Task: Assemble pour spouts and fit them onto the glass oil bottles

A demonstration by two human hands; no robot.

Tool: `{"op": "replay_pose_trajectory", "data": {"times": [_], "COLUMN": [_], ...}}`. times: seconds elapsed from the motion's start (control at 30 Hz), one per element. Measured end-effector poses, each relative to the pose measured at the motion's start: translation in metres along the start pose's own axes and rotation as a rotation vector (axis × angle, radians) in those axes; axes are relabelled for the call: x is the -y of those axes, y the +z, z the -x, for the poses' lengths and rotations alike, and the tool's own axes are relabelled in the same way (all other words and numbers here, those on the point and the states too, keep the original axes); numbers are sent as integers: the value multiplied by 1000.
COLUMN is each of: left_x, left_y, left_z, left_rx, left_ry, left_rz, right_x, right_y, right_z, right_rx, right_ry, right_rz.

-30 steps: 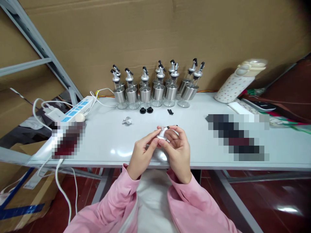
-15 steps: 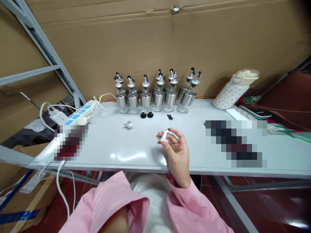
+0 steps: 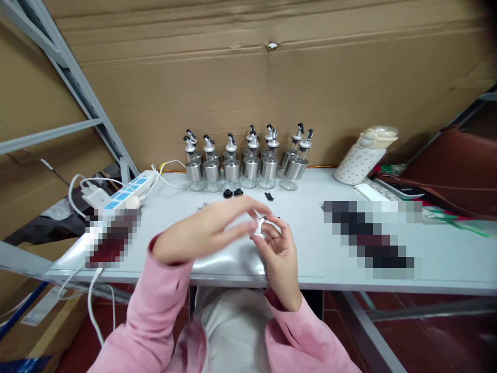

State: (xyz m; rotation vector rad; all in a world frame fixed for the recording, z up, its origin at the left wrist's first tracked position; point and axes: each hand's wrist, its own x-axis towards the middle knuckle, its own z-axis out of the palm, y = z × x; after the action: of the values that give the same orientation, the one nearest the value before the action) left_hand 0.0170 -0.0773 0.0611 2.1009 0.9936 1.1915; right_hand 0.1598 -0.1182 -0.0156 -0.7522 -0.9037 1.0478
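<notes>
My right hand (image 3: 281, 248) grips a small silver pourer top (image 3: 259, 226) with a black flap, above the middle of the table. From the left, my left hand (image 3: 207, 228) reaches over to the same top, its fingertips at the upper end; blur hides whether they close on anything. Behind the hands lie two black round stoppers (image 3: 233, 193) and some small black pieces (image 3: 269, 197). A second silver piece (image 3: 202, 206) is mostly covered by my left hand. Several glass bottles with steel bands (image 3: 250, 168) and pourer tops stand in rows at the back.
A power strip (image 3: 132, 189) with white cables is on the left. On the right stand a white dotted flask (image 3: 359, 158) and a white flat item (image 3: 373, 194). Cardboard (image 3: 217, 88) rises behind the table (image 3: 310, 259).
My left hand has come up from below the table edge to the pourer top in my right hand. The view has tilted slightly, and my right hand stays in nearly the same place.
</notes>
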Motion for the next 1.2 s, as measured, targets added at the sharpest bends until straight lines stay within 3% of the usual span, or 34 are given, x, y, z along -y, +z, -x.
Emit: {"op": "replay_pose_trajectory", "data": {"times": [0.1, 0.13, 0.2, 0.3, 0.43, 0.57, 0.77, 0.9, 1.03, 1.2], "left_x": [33, 44, 63, 80, 85, 67, 20, 20, 29, 26], "left_y": [-7, -6, -1, 9, 14, 6, 3, 12, 17, 21], "left_z": [-38, -48, -63, -74, -82, -77, -15, 17, 22, 22], "left_rx": [345, 407, 442, 409, 388, 383, 260, 179, 139, 97], "left_ry": [-77, -143, -188, -186, -157, -59, 312, 367, 342, 428], "left_rz": [-576, -779, -1013, -1097, -1096, -1018, -427, -286, -216, -186], "right_x": [0, 0, -1, -1, -2, -3, -4, -6, -8, -11], "right_y": [0, 0, 0, -1, -1, -2, -4, -3, -3, -2], "right_z": [0, 0, 0, -1, -2, -2, 0, 0, 0, -1], "right_rx": [9, 16, 26, 25, -28, -106, -269, -196, -99, -36], "right_ry": [1, 0, -6, -6, -10, -58, -138, -113, -99, -86], "right_rz": [13, 18, 23, 22, 25, 15, 48, 24, 25, 30]}}
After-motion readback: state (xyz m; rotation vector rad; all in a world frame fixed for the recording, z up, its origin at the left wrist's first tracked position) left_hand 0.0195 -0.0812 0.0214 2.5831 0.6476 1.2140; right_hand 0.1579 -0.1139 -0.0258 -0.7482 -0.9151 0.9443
